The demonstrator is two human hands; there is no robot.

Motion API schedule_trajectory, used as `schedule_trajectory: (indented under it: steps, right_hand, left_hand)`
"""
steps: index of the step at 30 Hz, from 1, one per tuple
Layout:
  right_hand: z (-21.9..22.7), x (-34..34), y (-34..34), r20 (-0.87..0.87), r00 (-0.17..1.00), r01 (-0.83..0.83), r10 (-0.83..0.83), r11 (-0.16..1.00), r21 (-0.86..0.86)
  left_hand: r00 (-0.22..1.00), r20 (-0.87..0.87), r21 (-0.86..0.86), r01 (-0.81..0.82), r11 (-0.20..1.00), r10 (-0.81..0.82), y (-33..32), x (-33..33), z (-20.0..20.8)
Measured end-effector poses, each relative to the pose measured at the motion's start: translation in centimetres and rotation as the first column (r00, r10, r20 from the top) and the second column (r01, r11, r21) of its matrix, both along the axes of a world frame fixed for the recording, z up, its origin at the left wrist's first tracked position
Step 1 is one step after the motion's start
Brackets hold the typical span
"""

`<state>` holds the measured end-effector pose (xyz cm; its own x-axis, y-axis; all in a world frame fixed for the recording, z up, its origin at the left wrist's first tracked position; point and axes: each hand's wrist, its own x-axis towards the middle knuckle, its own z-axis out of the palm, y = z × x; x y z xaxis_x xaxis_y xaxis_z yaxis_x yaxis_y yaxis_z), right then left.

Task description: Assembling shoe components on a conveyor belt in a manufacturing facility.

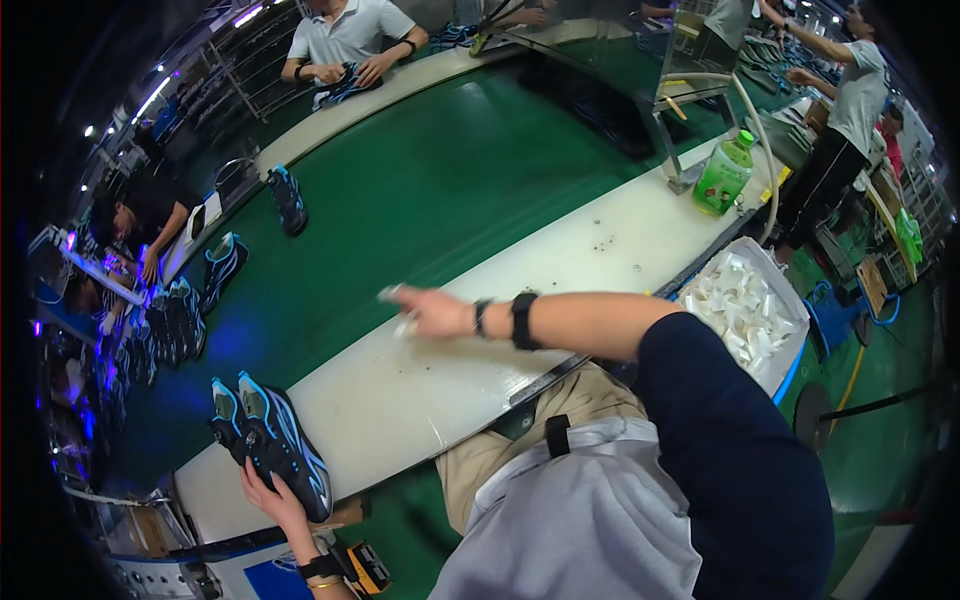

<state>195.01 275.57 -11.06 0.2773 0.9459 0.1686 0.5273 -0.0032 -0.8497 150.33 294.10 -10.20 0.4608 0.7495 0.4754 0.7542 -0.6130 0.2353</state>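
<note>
At the lower left, a pair of black shoes with blue trim (290, 445) is side by side at the near end of the white ledge (375, 425). My left hand (278, 500) grips them from the near left side, its thumb and fingers against the dark uppers. My right hand (435, 313) is stretched out over the ledge's far edge, beside the green belt (430, 210). Its fingers are apart, with white coverings on the fingertips, and I see nothing held in it.
A white bin of curled white pieces (740, 310) stands by my right elbow. Beyond it is a green bottle (724, 175). More shoes (175, 325) line the belt's far left, near a bent-over person (150, 225). Another person (350, 45) handles a shoe across the belt.
</note>
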Motion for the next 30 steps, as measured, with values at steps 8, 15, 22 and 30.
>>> schedule_trajectory:
  steps: [8, 15, 22, 30]
  right_hand:
    - [2.7, 22.1, -12.5, 0.203, 0.692, 0.721, -0.692, 0.677, -0.151]
    - [-1.5, 38.3, -16.7, 0.345, 0.251, 0.964, -0.904, 0.266, -0.004]
    - [-2.3, 50.4, -15.9, 0.257, -0.097, 0.983, -0.962, -0.051, 0.178]
    - [-5.5, 60.4, -17.8, 0.110, -0.199, 0.971, -0.974, -0.180, 0.158]
  left_hand:
    - [0.842, -0.115, -0.250, 0.489, 0.836, -0.527, -10.1, 12.6, 3.1]
    - [0.791, -0.269, -0.506, 0.369, 0.779, -0.549, -11.5, 16.2, -2.2]
    - [0.679, -0.453, -0.626, 0.219, 0.749, -0.577, -12.1, 17.0, -0.2]
    - [0.654, -0.499, -0.681, 0.111, 0.724, -0.569, -11.9, 17.5, -0.1]
